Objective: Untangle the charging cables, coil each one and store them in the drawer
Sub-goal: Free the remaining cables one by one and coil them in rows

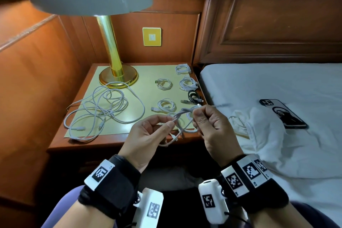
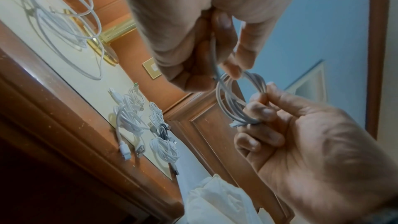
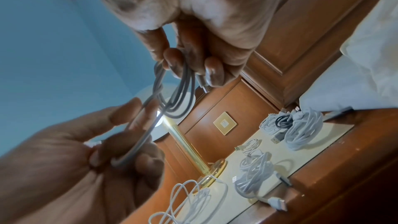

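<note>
I hold a white charging cable [image 1: 182,114] in the air over the nightstand's [image 1: 111,144] front edge. My right hand [image 1: 200,114] grips its coiled loops [image 2: 241,94], and one plug sticks out past the fingers [image 3: 213,71]. My left hand [image 1: 170,124] pinches the loose strand [image 3: 137,134] that leads into the coil. The free end hangs below my left hand. A tangle of long white cables [image 1: 103,109] lies on the left of the yellow mat [image 1: 144,96]. Several coiled cables [image 1: 163,84] lie on its right side, one of them black [image 1: 193,96].
A brass lamp [image 1: 114,72] with a white shade stands at the back left of the nightstand. The bed [image 1: 277,83] is on the right, with a phone [image 1: 283,113] and a crumpled white cloth [image 1: 268,135] on it. Wood panelling closes the left and back.
</note>
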The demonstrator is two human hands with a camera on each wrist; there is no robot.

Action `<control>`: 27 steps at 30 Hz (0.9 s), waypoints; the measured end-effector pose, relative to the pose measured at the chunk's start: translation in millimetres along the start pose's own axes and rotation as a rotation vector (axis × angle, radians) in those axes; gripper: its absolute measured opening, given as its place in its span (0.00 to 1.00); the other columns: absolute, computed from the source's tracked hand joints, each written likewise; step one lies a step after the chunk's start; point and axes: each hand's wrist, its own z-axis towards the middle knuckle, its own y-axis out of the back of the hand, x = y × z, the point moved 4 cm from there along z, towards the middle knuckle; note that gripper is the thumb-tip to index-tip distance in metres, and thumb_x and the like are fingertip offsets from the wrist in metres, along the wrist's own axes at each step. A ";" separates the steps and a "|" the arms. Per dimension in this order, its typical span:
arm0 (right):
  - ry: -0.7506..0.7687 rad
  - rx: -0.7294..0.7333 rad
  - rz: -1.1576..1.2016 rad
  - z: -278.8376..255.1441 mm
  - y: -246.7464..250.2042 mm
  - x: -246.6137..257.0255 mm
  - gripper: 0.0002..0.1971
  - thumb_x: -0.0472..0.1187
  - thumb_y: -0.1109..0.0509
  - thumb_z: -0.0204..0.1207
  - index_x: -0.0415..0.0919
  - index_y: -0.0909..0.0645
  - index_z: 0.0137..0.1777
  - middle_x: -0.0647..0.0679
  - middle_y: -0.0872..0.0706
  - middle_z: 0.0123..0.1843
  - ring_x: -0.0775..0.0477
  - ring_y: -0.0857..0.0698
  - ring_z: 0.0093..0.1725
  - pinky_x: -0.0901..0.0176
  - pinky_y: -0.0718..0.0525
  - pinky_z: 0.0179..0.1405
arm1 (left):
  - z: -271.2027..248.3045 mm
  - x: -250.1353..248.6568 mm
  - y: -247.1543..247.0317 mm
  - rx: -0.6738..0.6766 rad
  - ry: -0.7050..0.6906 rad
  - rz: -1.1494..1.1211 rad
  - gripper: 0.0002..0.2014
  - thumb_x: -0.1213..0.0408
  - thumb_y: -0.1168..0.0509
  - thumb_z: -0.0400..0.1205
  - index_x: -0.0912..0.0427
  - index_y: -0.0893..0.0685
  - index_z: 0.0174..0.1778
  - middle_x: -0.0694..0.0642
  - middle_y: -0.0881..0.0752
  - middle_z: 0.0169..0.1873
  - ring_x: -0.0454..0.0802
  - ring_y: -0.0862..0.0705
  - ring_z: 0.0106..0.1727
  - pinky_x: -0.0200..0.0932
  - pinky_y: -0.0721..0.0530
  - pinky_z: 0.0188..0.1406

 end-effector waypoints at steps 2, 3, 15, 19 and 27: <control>-0.030 0.001 0.045 1.6 0.3 -1.7 0.15 0.56 0.36 0.80 0.46 0.19 0.42 0.50 0.26 0.32 0.47 0.29 0.33 0.52 0.30 0.34 | -0.3 -0.5 1.8 -0.018 -0.008 -0.013 0.11 0.64 0.25 0.73 0.65 0.10 0.48 0.50 0.13 0.30 0.44 0.18 0.30 0.36 0.17 0.34; -0.044 0.000 0.057 1.7 0.2 -1.6 0.15 0.56 0.36 0.80 0.46 0.19 0.41 0.48 0.26 0.32 0.46 0.29 0.34 0.52 0.30 0.34 | -0.9 -1.3 1.7 -0.028 -0.002 -0.042 0.09 0.66 0.22 0.72 0.65 0.09 0.46 0.52 0.13 0.31 0.45 0.17 0.31 0.37 0.16 0.34; 0.147 -0.133 -0.132 0.5 14.6 13.9 0.09 0.52 0.34 0.82 0.54 0.19 0.41 0.56 0.25 0.27 0.57 0.31 0.25 0.67 0.32 0.24 | 2.2 -5.5 9.8 -0.087 -0.081 0.229 0.15 0.53 0.22 0.74 0.63 0.09 0.33 0.54 0.24 0.18 0.44 0.27 0.22 0.38 0.25 0.27; 0.222 -0.202 -0.196 3.0 22.7 12.8 0.10 0.52 0.34 0.82 0.47 0.19 0.44 0.59 0.23 0.28 0.56 0.29 0.25 0.69 0.32 0.24 | 1.0 -6.8 9.3 -0.039 0.008 0.071 0.13 0.55 0.28 0.75 0.62 0.06 0.44 0.49 0.38 0.17 0.47 0.43 0.17 0.31 0.38 0.17; -0.087 -0.094 0.231 6.5 17.8 1.2 0.16 0.51 0.39 0.87 0.50 0.21 0.37 0.52 0.24 0.29 0.52 0.30 0.28 0.58 0.31 0.27 | 0.2 -0.9 8.5 -0.047 -0.209 0.511 0.09 0.69 0.31 0.84 0.55 0.07 0.54 0.44 0.08 0.38 0.35 0.13 0.41 0.35 0.16 0.44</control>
